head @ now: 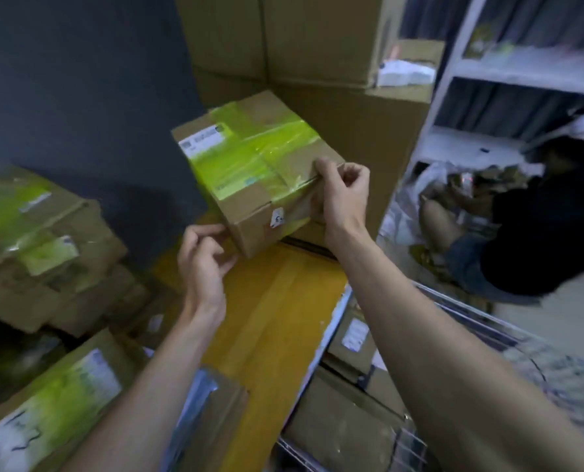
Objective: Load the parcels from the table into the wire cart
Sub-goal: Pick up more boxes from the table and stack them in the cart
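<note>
Head view: both hands grip tilted parcel (pixel 249 165), seemingly corner-down.

Parcel (pixel 256 172): brown cardboard, lime-green tape bands, white label. Table (pixel 266 335): yellow-orange top. Wall (pixel 72 97): dark blue-grey. Stacked cartons (pixel 318 39): plain brown. Shelving (pixel 522 69): white. Wire cart (pixel 471 318): grey.

Both arms reach forward, left hand (pixel 200 264) and right hand (pixel 343 192) with fingers curled, gripping.

We are seeing a yellow wooden table (pixel 270 321) carrying taped cardboard parcels (pixel 45 240), stacked along its left side.
</note>
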